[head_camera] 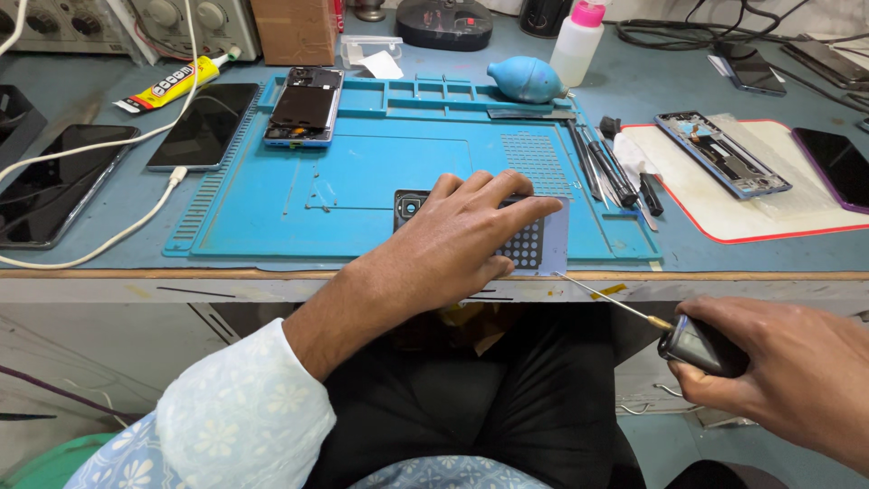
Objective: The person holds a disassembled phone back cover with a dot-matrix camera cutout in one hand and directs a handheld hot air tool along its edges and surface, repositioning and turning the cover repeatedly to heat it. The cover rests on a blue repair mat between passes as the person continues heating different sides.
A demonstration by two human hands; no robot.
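My left hand (457, 237) lies flat on a phone back cover (543, 243) at the front edge of the blue repair mat (299, 213), pressing it down; the camera cutout shows at the cover's left end. My right hand (797, 362) is off the bench, lower right, closed around the black handle of a thin screwdriver (634, 312). The screwdriver's tip points up-left to the cover's front right corner.
An opened phone (303, 107) lies at the mat's back left, with a blue air blower (525, 80), a bottle with a pink cap (577, 41) and hand tools (615, 172) to the right. A phone frame (722, 154) rests on a white pad. Dark phones (204, 127) and a white cable (136, 222) lie left.
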